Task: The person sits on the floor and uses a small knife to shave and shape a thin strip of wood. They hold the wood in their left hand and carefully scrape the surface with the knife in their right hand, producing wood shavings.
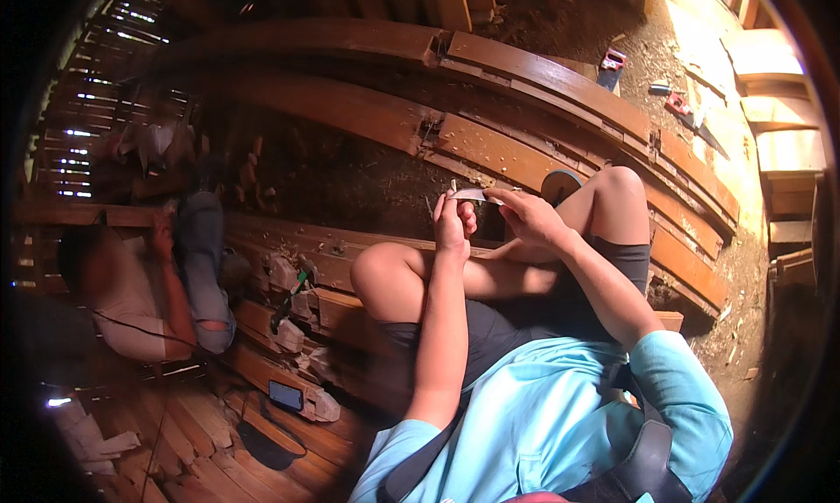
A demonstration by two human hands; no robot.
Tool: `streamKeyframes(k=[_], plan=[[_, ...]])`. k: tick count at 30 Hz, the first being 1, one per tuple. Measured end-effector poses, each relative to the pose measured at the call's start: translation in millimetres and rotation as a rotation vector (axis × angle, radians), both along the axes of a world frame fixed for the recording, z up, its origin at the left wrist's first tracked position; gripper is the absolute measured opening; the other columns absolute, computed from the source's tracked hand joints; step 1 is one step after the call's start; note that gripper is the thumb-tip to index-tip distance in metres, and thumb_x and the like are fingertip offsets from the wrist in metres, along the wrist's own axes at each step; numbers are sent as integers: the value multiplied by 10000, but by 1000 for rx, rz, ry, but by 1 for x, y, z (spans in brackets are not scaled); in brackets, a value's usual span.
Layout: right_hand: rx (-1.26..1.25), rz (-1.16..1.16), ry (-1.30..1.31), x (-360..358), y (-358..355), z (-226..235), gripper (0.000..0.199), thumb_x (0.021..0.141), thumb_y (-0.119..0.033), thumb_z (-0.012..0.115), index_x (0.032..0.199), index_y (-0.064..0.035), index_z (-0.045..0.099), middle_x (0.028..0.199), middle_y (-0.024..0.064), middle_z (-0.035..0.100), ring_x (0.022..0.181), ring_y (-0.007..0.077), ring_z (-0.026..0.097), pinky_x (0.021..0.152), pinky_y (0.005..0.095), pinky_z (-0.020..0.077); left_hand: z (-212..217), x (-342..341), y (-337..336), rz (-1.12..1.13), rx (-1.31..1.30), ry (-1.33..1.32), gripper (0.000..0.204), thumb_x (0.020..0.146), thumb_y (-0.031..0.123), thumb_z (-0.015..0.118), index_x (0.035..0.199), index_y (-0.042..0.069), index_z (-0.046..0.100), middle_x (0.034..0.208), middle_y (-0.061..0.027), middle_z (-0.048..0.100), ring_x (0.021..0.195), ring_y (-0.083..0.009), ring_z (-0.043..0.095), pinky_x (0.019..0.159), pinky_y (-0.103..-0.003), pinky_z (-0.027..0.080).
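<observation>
Long curved timber beams [542,83] sweep across the floor, with a second person [149,284] seated at the left. The wearer sits with knees raised between the beams. Both hands meet above the knees: the left hand [452,227] pinches one end of a thin pale strip [477,195], and the right hand [529,216] closes its fingers on the other end. The strip's long axis runs left to right between them, about equally near to each. A phone [286,395] lies on the planks.
</observation>
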State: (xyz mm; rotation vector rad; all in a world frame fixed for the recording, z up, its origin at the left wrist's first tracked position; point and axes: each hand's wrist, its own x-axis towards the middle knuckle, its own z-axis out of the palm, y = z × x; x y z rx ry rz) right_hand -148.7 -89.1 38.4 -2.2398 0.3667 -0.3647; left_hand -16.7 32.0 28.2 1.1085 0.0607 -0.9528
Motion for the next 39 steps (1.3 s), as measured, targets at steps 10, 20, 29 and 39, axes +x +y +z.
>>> streamKeyframes(k=[10,20,29,39], plan=[[147,-27,21,1,-10,-23,405,833,6,528,1208,-145,549,1027,158,638,929,335,627,732,346,490,-3,-4,-2,-105,12,-239,251,968,275,398,765,128,389,550,17,395,416,-57,337,349,-202,266],[141,-282,66,5,-1,-25,373,866,-168,518,1220,-282,550,968,126,651,900,318,620,771,403,493,-5,-1,-10,-88,112,-297,230,967,274,416,798,119,417,570,13,403,441,-64,352,380,-199,277],[476,-682,-80,15,-67,-57,354,889,-126,480,1236,-124,551,832,111,621,767,202,605,729,307,486,-1,-12,1,-47,125,-301,246,970,300,425,812,111,436,594,6,443,444,-59,378,377,-191,295],[122,-26,-37,6,-16,-19,373,827,-99,588,1189,-188,606,882,162,645,758,325,623,662,383,474,-3,1,-11,59,153,-166,76,945,190,431,905,136,465,655,11,498,467,-58,429,374,-190,308]])
